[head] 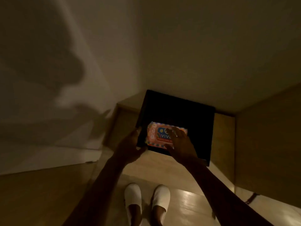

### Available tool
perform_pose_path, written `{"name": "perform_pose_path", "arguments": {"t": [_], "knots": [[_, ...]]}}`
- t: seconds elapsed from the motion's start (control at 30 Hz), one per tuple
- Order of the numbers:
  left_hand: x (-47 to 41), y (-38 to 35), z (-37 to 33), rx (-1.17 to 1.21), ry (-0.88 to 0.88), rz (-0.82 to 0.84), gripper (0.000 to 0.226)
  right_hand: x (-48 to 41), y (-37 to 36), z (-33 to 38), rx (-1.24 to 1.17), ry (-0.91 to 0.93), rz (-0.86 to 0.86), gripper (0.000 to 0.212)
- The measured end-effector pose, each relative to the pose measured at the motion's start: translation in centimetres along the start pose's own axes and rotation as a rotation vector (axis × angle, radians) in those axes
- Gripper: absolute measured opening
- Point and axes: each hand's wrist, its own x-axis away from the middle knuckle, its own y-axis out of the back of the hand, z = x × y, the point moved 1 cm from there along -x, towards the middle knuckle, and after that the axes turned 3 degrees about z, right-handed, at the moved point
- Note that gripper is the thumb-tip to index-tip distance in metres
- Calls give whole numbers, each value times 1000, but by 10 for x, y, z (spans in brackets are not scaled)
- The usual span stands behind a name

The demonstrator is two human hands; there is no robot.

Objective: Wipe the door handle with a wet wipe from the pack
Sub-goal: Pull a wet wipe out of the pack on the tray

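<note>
A pink wet wipe pack (156, 136) with a blue label lies on a black square table top (187, 115) low in front of me. My right hand (179, 142) covers the pack's right half, with the fingers on its top and the thumb at its near edge. Against the table's left edge, just left of the pack, is my left hand (130, 144), cupped, thumb raised, nothing visibly in it. No door handle is in view. The room is very dim.
A pale wall (81, 46) rises on the left and ahead, with shadows of my arms on it. A brown panel (268, 144) stands on the right. My feet in white slippers (146, 201) are on the wooden floor before the table.
</note>
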Motion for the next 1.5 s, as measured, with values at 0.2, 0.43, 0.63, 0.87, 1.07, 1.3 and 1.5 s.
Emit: {"name": "perform_pose_path", "arguments": {"t": [0.2, 0.43, 0.63, 0.87, 1.07, 1.3, 1.5], "knots": [[-56, -47, 21, 199, -195, 2, 75, -21, -23, -22, 141, 80, -37, 67], [-64, -63, 25, 355, -204, -66, 71, -3, -40, -40, 369, 259, -100, 71], [-64, -64, 23, 369, -147, -56, 69, -7, -18, -25, 267, 160, -72, 70], [-58, -59, 14, 443, -106, -76, 71, -56, 21, -33, -117, -240, -353, 20], [-58, -62, 15, 386, -95, -98, 71, -30, -2, -50, -365, -355, -323, 22], [-61, -64, -2, 119, -151, -210, 67, -18, -16, -52, -403, -261, -306, 14], [-68, -68, 10, 197, -59, -175, 60, -14, -12, -35, -185, -27, -43, 36]]}}
